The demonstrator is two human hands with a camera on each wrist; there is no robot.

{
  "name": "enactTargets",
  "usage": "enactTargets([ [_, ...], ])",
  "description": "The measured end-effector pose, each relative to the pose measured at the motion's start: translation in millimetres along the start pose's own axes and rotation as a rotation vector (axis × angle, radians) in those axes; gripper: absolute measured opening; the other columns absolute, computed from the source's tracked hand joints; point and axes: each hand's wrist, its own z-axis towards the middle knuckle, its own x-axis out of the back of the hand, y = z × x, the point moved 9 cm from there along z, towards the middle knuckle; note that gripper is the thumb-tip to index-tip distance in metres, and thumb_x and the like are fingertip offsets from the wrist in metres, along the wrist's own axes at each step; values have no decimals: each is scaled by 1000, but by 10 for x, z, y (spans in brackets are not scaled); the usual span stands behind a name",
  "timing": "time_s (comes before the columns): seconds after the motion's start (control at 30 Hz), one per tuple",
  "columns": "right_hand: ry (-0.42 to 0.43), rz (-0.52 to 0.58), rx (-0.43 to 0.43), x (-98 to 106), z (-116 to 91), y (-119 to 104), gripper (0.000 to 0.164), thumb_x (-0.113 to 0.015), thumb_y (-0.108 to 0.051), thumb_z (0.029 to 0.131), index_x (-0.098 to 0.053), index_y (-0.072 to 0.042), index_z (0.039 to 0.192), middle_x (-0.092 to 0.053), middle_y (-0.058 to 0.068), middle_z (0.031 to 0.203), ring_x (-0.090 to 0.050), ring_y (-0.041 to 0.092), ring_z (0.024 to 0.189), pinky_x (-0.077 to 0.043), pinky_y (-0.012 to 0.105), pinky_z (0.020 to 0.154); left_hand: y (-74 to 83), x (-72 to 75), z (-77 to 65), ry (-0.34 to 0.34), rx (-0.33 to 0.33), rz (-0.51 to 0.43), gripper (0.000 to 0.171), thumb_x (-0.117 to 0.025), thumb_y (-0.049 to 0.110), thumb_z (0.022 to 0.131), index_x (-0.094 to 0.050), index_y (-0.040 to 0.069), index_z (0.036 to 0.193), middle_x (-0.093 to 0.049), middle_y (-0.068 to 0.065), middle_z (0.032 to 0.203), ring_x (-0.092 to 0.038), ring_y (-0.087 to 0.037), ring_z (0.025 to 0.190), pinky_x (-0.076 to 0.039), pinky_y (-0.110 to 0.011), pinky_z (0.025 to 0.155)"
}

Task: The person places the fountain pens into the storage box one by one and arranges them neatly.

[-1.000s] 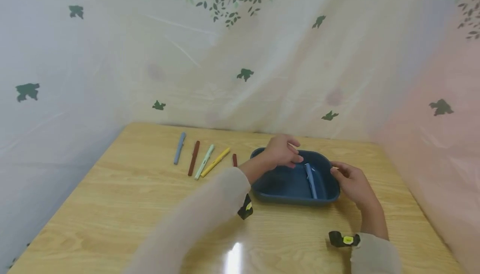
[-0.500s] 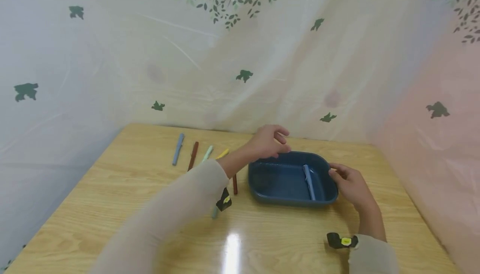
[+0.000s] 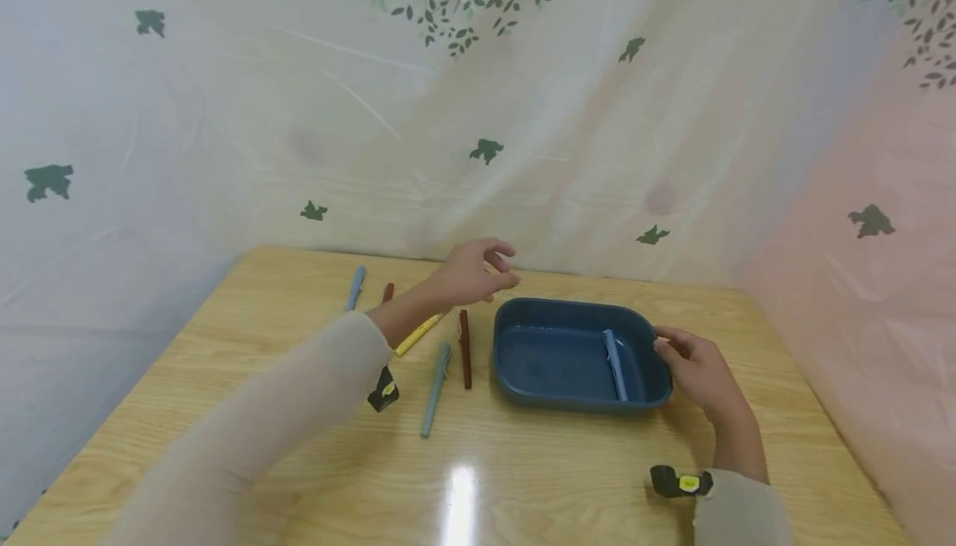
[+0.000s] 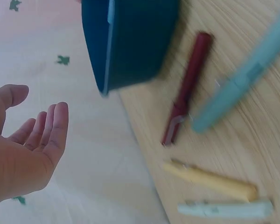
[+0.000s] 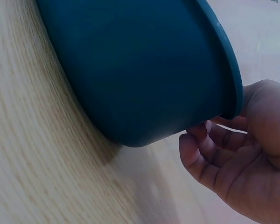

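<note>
My left hand (image 3: 472,272) hovers over the back of the table, fingers loosely bent, holding nothing; the left wrist view shows its palm and a gap between thumb and fingers. My right hand (image 3: 702,370) pinches the right rim of a dark blue tray (image 3: 548,363), thumb at the rim, fingers against the outer wall. Inside the tray a blue pen (image 3: 616,365) lies near its right end. Left of the tray are a dark red pen (image 3: 465,351), a teal pen (image 3: 436,392) and a yellow pen (image 3: 418,334), which the left arm partly covers.
Farther left lie a blue pen (image 3: 356,286) and another dark red pen (image 3: 388,291), both partly behind the left arm. A pale green pen (image 4: 226,209) shows in the left wrist view. Behind the wooden table (image 3: 553,480) hangs a patterned cloth (image 3: 568,197).
My left hand has moved left from above the tray to over the pens' side, uncovering the tray's left part and the teal pen. My right hand stays at the rim.
</note>
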Motion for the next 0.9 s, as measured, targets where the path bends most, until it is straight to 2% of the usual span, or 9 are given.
enactTargets([
  [0.07,2,2,1,4,-1,6,52,-44,-36,111,-49,-1,149,-60,25,129,-55,36,113,-51,41,88,-74,100,-47,15,10,12,49,-74,18,95,-56,5,139,-65,-13,115,-71,-25,76,-63,-36,73],
  [0.33,9,22,5,4,2,26,52,-45,-37,110,-50,-1,149,-59,26,131,-55,37,116,-51,44,91,-423,472,-226,62,64,99,48,-72,19,97,-56,5,140,-65,-15,116,-72,-24,78,-63,-37,75],
  [0.57,13,26,8,3,-1,17,52,-45,-36,111,-49,-1,149,-58,26,132,-54,39,119,-51,49,94,-750,792,-412,117,134,180,50,-71,23,98,-55,1,140,-65,-18,117,-72,-37,87,-63,-41,77],
  [0.67,10,31,6,2,-7,18,52,-45,-36,111,-49,-1,149,-58,27,132,-54,39,120,-51,51,96,-935,904,-478,134,177,214,52,-69,24,98,-53,-1,141,-65,-18,117,-70,-37,92,-62,-36,74],
  [0.8,16,17,15,9,-9,6,51,-45,-34,111,-50,0,148,-60,26,130,-55,39,118,-51,49,94,-1157,1071,-549,166,223,225,53,-67,25,100,-51,-1,143,-64,-20,119,-70,-37,93,-59,-32,70],
  [0.9,24,6,24,18,-2,-8,50,-45,-33,111,-50,0,148,-61,25,128,-56,37,115,-51,44,91,-1307,1217,-590,190,247,216,53,-65,24,101,-49,-3,144,-63,-23,122,-70,-39,95,-62,-36,74],
])
